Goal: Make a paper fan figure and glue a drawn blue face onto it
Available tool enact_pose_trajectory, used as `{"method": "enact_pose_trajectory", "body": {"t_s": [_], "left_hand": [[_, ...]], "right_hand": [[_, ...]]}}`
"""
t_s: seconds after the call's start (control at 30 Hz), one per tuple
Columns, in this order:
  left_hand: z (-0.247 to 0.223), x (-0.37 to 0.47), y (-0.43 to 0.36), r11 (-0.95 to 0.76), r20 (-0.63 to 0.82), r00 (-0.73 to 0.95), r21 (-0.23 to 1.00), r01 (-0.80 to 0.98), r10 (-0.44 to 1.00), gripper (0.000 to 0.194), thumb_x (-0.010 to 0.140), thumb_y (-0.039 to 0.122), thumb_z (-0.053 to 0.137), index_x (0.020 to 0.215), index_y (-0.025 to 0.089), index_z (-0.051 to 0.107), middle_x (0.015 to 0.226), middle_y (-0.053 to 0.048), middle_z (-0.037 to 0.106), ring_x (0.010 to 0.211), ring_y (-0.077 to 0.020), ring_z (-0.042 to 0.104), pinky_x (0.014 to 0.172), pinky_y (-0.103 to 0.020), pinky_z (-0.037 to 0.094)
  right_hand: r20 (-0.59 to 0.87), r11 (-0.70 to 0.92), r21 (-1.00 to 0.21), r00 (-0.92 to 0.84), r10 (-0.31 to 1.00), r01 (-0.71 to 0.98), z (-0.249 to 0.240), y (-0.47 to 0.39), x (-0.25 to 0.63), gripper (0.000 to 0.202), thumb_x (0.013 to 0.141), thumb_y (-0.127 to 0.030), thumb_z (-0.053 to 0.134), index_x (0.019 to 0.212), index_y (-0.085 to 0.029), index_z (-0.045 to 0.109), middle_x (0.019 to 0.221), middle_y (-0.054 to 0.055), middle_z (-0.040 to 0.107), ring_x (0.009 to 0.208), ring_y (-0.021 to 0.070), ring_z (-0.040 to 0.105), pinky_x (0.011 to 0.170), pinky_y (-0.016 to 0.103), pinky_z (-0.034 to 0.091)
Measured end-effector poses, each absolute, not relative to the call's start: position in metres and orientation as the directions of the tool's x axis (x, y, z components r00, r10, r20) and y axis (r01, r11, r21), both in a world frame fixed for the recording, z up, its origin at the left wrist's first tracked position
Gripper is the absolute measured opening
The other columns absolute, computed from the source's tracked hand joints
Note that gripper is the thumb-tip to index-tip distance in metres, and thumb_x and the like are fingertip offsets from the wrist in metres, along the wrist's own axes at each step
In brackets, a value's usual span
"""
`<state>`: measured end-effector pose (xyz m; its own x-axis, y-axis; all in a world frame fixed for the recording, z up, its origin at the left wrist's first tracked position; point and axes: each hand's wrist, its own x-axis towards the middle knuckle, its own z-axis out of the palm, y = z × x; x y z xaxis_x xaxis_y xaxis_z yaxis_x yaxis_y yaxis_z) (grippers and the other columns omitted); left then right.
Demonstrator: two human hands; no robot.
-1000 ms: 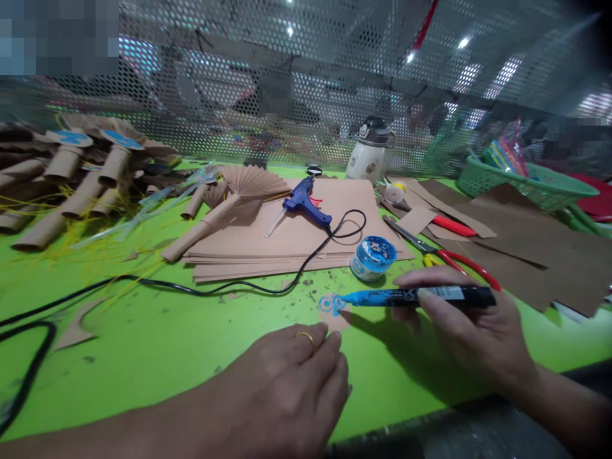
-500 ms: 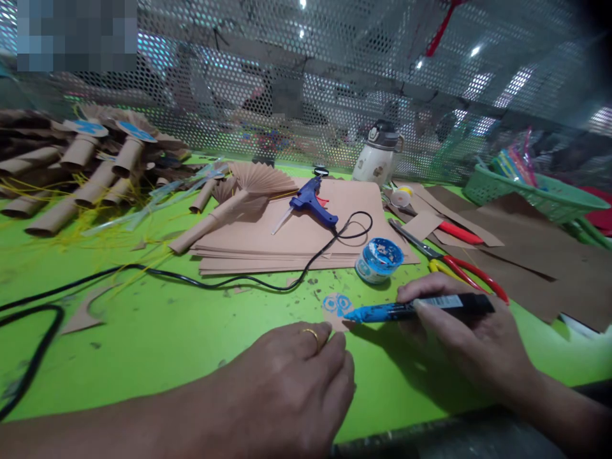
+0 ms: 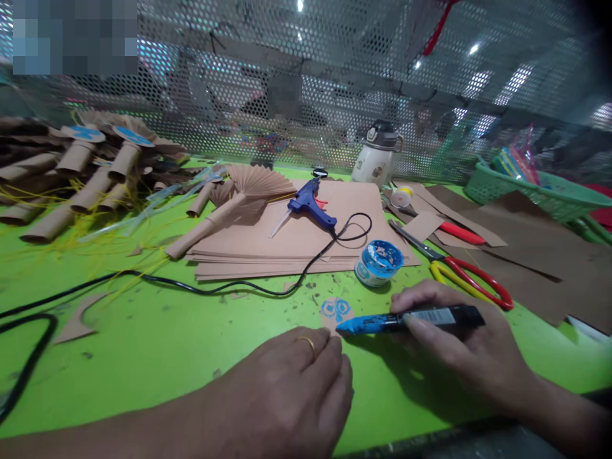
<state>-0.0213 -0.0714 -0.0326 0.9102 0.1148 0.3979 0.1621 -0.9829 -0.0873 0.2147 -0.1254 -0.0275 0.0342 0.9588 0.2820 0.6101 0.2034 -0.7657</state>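
Head view: the blue marker (image 3: 377,324) is now pointing at the lower edge of the small brown paper disc (image 3: 336,313), while a second ago its tip was working at one of the drawn eyes; this suggests that the drawing is moving on from the eyes, though whether the tip is touching is hard to tell. The right hand (image 3: 471,347) is closing its thumb and fingers around the marker's black barrel. The left hand (image 3: 296,376) is resting palm down, fingers together, its tips at the disc's near edge; its grip is staying hidden. The disc is lying flat on the green table (image 3: 191,357), in front of an open blue paint jar (image 3: 373,271). Farther back, a blue glue gun (image 3: 310,207) is lying on stacked brown paper (image 3: 287,252), scissors (image 3: 430,252) are resting to the right, and a perforated screen (image 3: 335,76) is closing off the room behind.
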Motion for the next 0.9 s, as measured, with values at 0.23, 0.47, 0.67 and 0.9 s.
{"method": "enact_pose_trajectory", "body": {"t_s": [0.23,0.47,0.67,0.9], "left_hand": [[-0.037,-0.020,-0.071,-0.987,0.444,0.887,-0.032,0.156,0.126,0.037,0.091,0.006,0.031,0.094,0.008,0.068,0.098,-0.015,0.070,0.094,-0.0267,0.065,0.085,-0.041,0.052],[-0.040,-0.020,-0.072,-0.988,0.473,0.871,-0.011,0.155,0.132,0.037,0.092,0.006,0.032,0.090,0.008,0.069,0.097,-0.015,0.071,0.093,-0.0276,0.066,0.086,-0.042,0.052],[-0.043,-0.017,-0.069,-0.987,0.488,0.859,0.030,0.157,0.152,0.034,0.091,0.008,0.035,0.090,0.009,0.069,0.099,-0.015,0.071,0.093,-0.0286,0.066,0.085,-0.042,0.052],[-0.046,-0.020,-0.071,-0.988,0.509,0.848,0.035,0.151,0.148,0.035,0.091,0.008,0.035,0.087,0.010,0.069,0.096,-0.014,0.072,0.090,-0.0268,0.067,0.083,-0.040,0.054]], "right_hand": [[0.299,0.240,-0.738,-0.013,0.954,0.631,-0.025,-0.125,0.213,0.006,0.083,-0.020,0.059,0.086,-0.024,0.062,0.060,-0.003,0.065,0.044,0.0105,0.058,0.041,0.017,0.046],[0.379,0.300,-0.686,-0.027,0.925,0.664,-0.020,-0.123,0.209,0.007,0.078,-0.016,0.061,0.081,-0.022,0.064,0.059,-0.004,0.064,0.044,0.0082,0.056,0.042,0.013,0.045],[0.381,0.304,-0.691,-0.026,0.924,0.656,-0.023,-0.123,0.209,0.012,0.078,-0.013,0.063,0.083,-0.024,0.065,0.065,-0.005,0.066,0.049,0.0068,0.058,0.047,0.011,0.047],[0.377,0.320,-0.665,-0.066,0.924,0.675,-0.020,-0.123,0.210,0.012,0.078,-0.012,0.061,0.084,-0.022,0.064,0.064,-0.003,0.067,0.049,0.0090,0.060,0.046,0.014,0.048]]}}
